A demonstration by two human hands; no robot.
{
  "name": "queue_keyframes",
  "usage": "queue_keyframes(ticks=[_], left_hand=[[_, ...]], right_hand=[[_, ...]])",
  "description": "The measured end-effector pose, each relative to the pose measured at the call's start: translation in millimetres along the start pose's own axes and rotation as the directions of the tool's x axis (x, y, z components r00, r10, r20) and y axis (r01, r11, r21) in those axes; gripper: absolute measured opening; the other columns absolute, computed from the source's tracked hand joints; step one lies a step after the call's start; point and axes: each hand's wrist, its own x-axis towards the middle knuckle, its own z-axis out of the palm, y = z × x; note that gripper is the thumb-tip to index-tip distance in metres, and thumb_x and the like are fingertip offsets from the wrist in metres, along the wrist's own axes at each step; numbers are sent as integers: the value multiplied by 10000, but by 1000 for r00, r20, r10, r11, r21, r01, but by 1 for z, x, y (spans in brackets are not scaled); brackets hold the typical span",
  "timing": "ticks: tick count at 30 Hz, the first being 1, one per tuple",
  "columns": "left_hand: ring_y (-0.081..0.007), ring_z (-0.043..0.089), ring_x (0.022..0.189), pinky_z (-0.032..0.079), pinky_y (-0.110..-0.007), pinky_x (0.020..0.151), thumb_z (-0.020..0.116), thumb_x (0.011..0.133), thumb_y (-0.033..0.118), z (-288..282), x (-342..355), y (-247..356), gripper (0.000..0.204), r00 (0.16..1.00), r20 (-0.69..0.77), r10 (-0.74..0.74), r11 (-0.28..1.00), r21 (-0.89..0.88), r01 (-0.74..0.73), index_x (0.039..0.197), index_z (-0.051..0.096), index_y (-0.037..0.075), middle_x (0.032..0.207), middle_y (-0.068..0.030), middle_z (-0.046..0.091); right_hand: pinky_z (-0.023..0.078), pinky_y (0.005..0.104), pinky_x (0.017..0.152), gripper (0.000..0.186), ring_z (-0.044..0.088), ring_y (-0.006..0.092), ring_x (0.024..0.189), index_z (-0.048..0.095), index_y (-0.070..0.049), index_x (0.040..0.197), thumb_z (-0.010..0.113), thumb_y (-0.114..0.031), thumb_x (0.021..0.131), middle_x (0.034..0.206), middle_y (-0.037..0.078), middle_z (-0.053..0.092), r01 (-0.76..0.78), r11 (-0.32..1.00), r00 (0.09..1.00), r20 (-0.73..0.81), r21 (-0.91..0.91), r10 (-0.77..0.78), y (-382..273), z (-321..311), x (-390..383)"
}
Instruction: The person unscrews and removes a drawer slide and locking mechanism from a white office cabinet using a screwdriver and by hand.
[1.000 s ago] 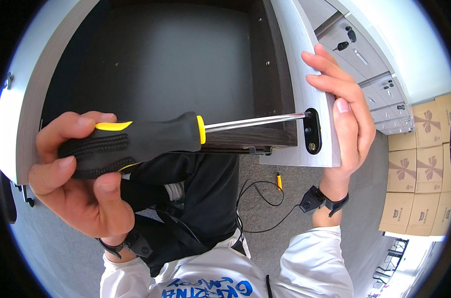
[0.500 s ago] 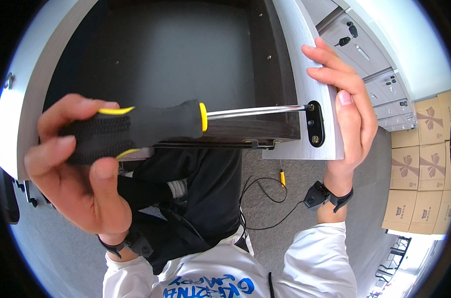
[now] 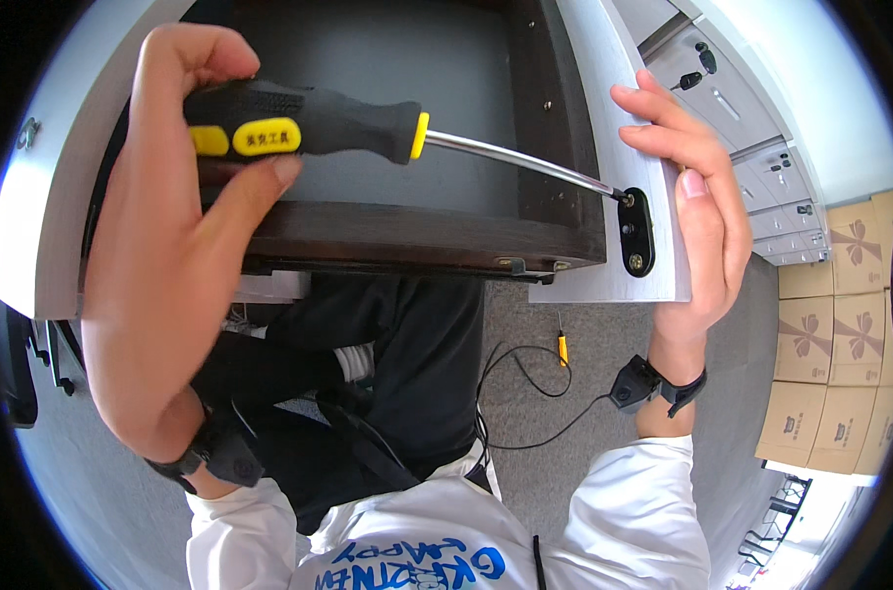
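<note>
My left hand (image 3: 166,236) is closed round the black-and-yellow handle of a screwdriver (image 3: 358,126), thumb below and fingers above. Its steel shaft slants down to the right, and the tip meets the upper screw of a black oblong plate (image 3: 646,236). That plate lies against the pale wood-grain drawer front (image 3: 604,108); a second, brass-coloured screw shows near its lower end. Around the outer edge of the drawer front, my right hand (image 3: 707,211) is wrapped, with its fingertips on the panel. The dark drawer (image 3: 397,231) stands open to the left of this panel.
A small yellow-handled screwdriver (image 3: 563,349) lies on the grey carpet (image 3: 604,413) beside a looped black cable (image 3: 525,447). Grey cabinets (image 3: 732,108) with keys in their locks stand at the right, near stacked cardboard boxes (image 3: 801,334). My legs are beneath the drawer.
My left hand has turned and moved up, rolling the screwdriver handle and raising it so the shaft slants more. The tip stays at the upper screw. My right hand keeps its hold.
</note>
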Motion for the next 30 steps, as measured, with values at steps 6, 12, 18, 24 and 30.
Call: queue_keyframes(ticks=[6, 12, 18, 24, 30], left_hand=[[-248, 596, 1045, 496, -261, 941, 680, 859, 119, -5, 5, -11, 437, 994, 98, 52, 995, -87, -43, 1236, 465, 162, 1144, -86, 536], [-241, 605, 1059, 513, -275, 929, 690, 848, 120, -7, 7, -13, 453, 992, 111, 57, 945, -325, -18, 1254, 495, 166, 1157, -81, 568], [-257, 603, 1063, 528, -303, 913, 688, 848, 198, -3, -1, -20, 442, 989, 26, 145, 980, -145, -140, 1257, 521, 184, 1165, -74, 568], [-263, 613, 1024, 537, -303, 891, 651, 874, 264, -8, -2, -17, 396, 991, 43, 125, 981, -152, -117, 1248, 540, 193, 1158, -72, 565], [-244, 617, 936, 498, -249, 867, 568, 909, 432, -14, 7, -7, 422, 973, 223, -66, 989, -118, 94, 1248, 552, 181, 1120, -75, 560]], right_hand=[[282, 453, 1119, 390, 458, 360, 1307, 632, 8, 1049, 323, -181, 905, 1235, 222, 605, 28, 999, 999, 28, -27, -27, 3, -5, -1], [288, 456, 1114, 388, 456, 361, 1308, 632, 5, 1043, 321, -191, 919, 1237, 225, 602, 23, 1000, 1000, 16, -17, -22, 5, -6, -1], [279, 452, 1119, 393, 458, 363, 1304, 630, 10, 1042, 318, -201, 928, 1238, 226, 599, 25, 999, 999, 22, -47, -24, 5, -7, -4], [278, 450, 1119, 395, 456, 366, 1303, 629, 10, 1038, 323, -211, 926, 1234, 226, 599, 31, 998, 999, 31, -48, -29, 3, -7, 0], [284, 448, 1115, 393, 457, 362, 1302, 633, 5, 1033, 325, -212, 923, 1232, 219, 599, 47, 998, 998, 44, -50, -45, 4, -7, 0]])
